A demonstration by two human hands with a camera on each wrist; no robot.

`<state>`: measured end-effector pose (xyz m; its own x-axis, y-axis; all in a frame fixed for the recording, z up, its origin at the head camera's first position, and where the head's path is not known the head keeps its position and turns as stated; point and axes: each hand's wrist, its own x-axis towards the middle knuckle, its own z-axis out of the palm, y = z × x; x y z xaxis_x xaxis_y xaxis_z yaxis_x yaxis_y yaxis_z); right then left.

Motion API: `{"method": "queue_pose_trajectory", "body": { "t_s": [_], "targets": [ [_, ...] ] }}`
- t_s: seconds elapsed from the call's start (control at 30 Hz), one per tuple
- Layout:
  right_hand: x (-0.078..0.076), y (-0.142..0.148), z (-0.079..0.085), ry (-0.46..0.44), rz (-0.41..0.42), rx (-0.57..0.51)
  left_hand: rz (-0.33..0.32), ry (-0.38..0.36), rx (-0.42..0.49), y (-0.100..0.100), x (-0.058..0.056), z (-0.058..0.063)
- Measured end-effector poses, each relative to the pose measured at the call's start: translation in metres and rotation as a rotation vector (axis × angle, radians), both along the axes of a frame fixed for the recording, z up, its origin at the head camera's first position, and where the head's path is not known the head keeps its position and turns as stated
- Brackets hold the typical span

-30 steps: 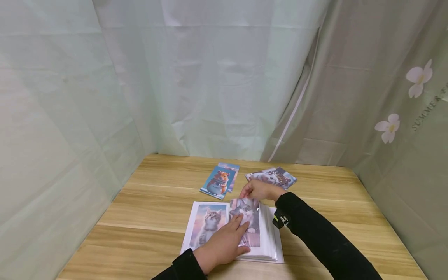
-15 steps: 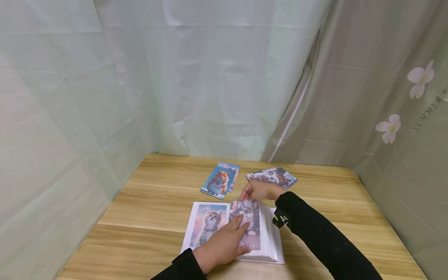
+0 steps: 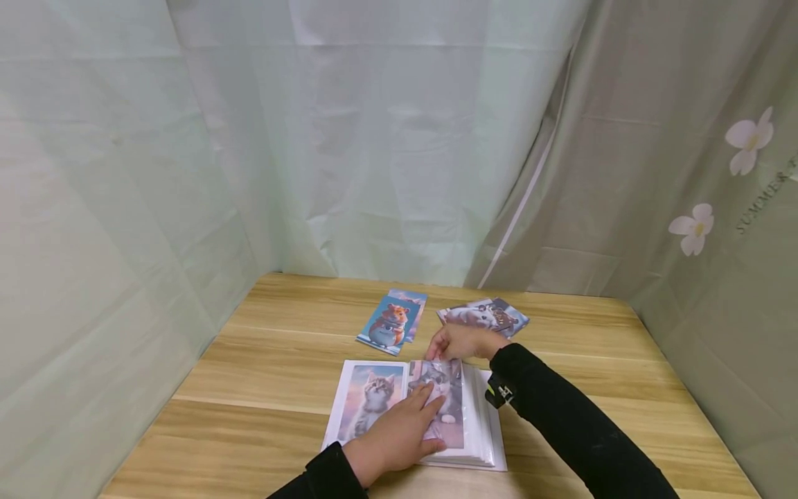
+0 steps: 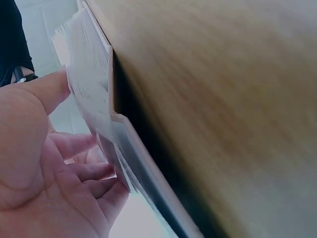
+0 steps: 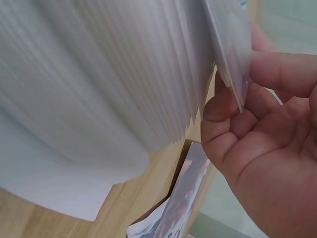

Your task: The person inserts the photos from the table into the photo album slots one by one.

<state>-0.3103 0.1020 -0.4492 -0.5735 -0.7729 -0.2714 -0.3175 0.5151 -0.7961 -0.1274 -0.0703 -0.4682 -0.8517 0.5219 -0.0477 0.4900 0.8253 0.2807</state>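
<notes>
One tabletop [image 3: 262,374], one open album [image 3: 479,416], two cat pictures [image 3: 377,395] on show there. Two overlapping cards [image 3: 391,324] below frame centre; at least two in the stack [image 3: 480,316] to their right, exact number unclear. Two grips: left grip [image 3: 402,433], right grip [image 3: 464,340]. Two printed flowers [image 3: 692,228], right of frame.

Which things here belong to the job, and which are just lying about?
Job in hand:
open photo album
right-page cat picture partly under left hand
right hand at the picture's top

Lying about, perhaps for later:
hamster card
card beneath it
cards at right rear
</notes>
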Motion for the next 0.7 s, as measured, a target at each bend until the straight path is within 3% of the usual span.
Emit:
{"method": "queue_pose_trajectory", "body": {
  "t_s": [0.47, 0.7],
  "targets": [
    [0.0018, -0.0007, -0.0031, -0.003, 0.044, -0.018, -0.004, -0.024, 0.006, 0.0007, -0.0011, 0.0003],
    [0.0036, 0.0017, -0.0045, 0.026, 0.045, -0.012, -0.003, 0.001, -0.008, 0.0019, -0.0001, 0.0006]
  ]
}}
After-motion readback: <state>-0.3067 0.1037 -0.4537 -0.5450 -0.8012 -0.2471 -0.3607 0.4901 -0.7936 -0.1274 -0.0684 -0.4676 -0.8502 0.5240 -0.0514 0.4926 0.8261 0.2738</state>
